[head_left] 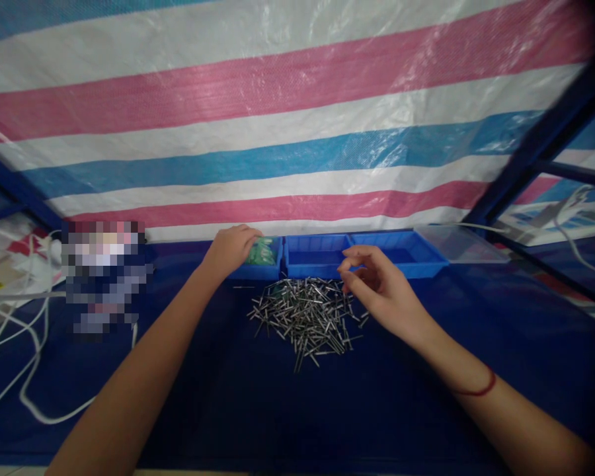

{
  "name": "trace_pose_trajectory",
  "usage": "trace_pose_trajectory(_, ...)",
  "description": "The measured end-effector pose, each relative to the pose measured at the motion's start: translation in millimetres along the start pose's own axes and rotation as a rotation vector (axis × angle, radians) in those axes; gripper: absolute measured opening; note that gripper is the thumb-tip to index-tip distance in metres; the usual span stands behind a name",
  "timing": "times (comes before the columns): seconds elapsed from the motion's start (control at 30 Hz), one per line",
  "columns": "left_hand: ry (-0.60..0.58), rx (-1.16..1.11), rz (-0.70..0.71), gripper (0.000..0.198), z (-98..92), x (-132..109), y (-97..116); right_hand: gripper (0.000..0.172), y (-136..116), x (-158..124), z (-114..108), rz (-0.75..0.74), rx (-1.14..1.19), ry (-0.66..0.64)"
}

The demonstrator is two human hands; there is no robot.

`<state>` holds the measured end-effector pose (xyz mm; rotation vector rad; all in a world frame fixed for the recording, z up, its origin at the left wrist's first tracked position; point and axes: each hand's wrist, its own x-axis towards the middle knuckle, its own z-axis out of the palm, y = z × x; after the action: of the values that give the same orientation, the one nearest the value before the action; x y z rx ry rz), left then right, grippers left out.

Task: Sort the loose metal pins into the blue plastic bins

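Head camera: you are leaning over a dark blue table cover (277,410) with a pile of metal pins (305,317) lying loose at twelve o'clock, just short of a row of bins. Your left hand (231,250) is reaching to eleven o'clock of the pile and curling down over the rim of the leftmost blue bin (270,271), knuckles up, fingertips buried among the green pieces (261,253) inside. With the tips hidden, you cannot tell whether they are gripping anything. Your right hand (377,287) is hovering at two o'clock of the pile, thumb and forefinger pressing tip to tip and the other fingers hanging loosely curled. The pinch is perhaps closing on a single pin, too thin to make out here. The middle blue bin (317,270) and the right blue bin (401,254) are standing at twelve and one o'clock, both showing bare floors. A striped tarp (297,132) is hanging behind them, and a white cable (30,396) is trailing at eight o'clock.

The risks, as they look from here: the pins are lying unboxed, so the heel of your right hand is liable to sweep some toward the near edge. A loose pinch could let a pin slip, and your left wrist could nudge the bin it is leaning on.
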<state>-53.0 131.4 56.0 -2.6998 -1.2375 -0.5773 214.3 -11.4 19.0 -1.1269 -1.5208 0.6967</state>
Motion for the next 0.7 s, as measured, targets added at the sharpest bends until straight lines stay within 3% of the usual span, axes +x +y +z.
trace_pose_trajectory(0.1,-0.059,-0.001,0.015,0.031,8.6,4.5,-2.2,0.023,-2.4,2.0,-5.6,-0.006,-0.120,-0.017)
trace_pose_trajectory(0.23,-0.004,-0.013,-0.004,0.036,2.8,1.6,7.8,0.011,-4.8,5.4,-14.8,-0.130,-0.423,-0.195)
trace_pose_trajectory(0.33,0.141,-0.134,0.014,0.033,-7.1,-11.9,36.1,0.013,-3.9,6.2,-17.6,-0.241,-0.558,-0.358)
trace_pose_trajectory(0.4,0.116,-0.256,0.075,0.030,-9.8,-26.4,61.4,0.010,-3.2,4.8,-15.5,-0.280,-0.587,-0.439)
trace_pose_trajectory(0.43,0.067,-0.286,0.126,0.028,-9.3,-34.6,73.5,0.011,-3.1,3.5,-13.3,-0.294,-0.590,-0.462)
trace_pose_trajectory(0.5,-0.017,-0.286,0.196,0.027,-4.7,-50.3,92.1,0.029,-3.3,0.2,-7.0,-0.330,-0.589,-0.492)
trace_pose_trajectory(0.6,-0.068,-0.176,0.155,0.029,6.2,-67.0,101.1,0.054,-3.3,-4.8,3.3,-0.399,-0.640,-0.534)
trace_pose_trajectory(0.7,-0.114,-0.084,0.118,0.031,14.1,-73.0,94.1,0.049,-0.7,-6.6,9.2,-0.421,-0.708,-0.552)
